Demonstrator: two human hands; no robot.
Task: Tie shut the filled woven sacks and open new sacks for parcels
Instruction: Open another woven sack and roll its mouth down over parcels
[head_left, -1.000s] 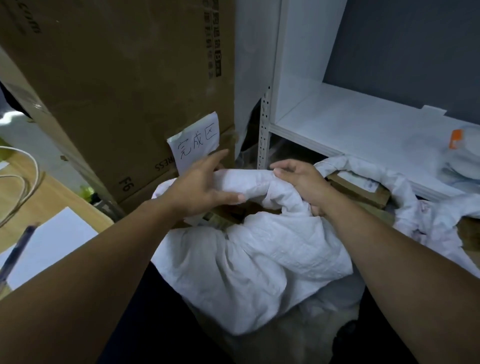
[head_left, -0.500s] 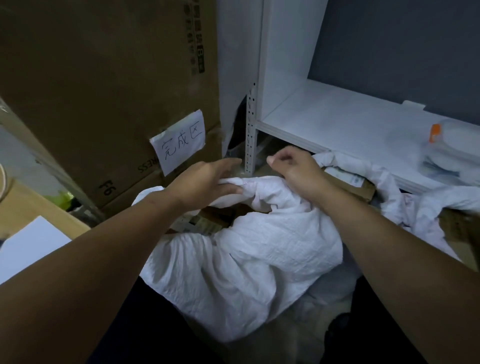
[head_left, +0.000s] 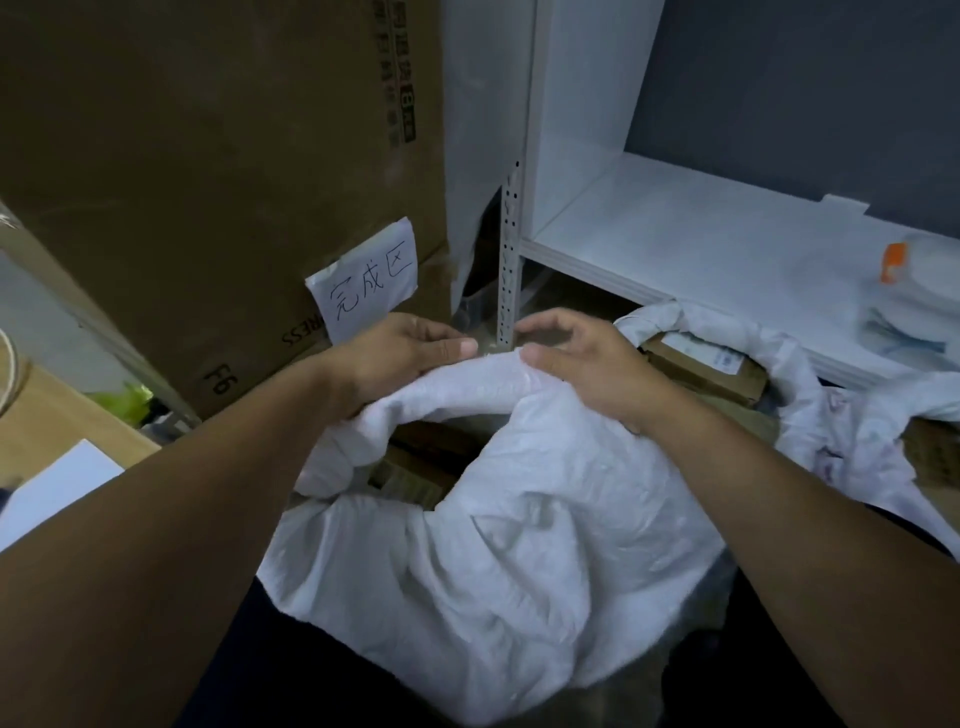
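A white woven sack (head_left: 519, 545) stands in front of me, its mouth rolled into a thick rim. Brown cardboard parcels (head_left: 415, 462) show through the opening. My left hand (head_left: 395, 358) grips the far rim from the left, thumb on top. My right hand (head_left: 587, 364) grips the same rim from the right, thumb pressed on the fabric, fingers curled over the far side. The two thumbs lie close together, not touching. A second white sack (head_left: 810, 395) to the right is open with a labelled parcel (head_left: 706, 364) inside.
A large cardboard box (head_left: 208, 182) with a handwritten paper note (head_left: 369, 286) stands at the back left. A white metal shelf (head_left: 701, 244) is at the back right, with a plastic bag (head_left: 914, 291) on it. A wooden desk with white paper (head_left: 57, 483) is on the left.
Both hands have lifted the sack's rolled rim and come closer together at its far edge. The right hand has turned so that its thumb presses the fabric.
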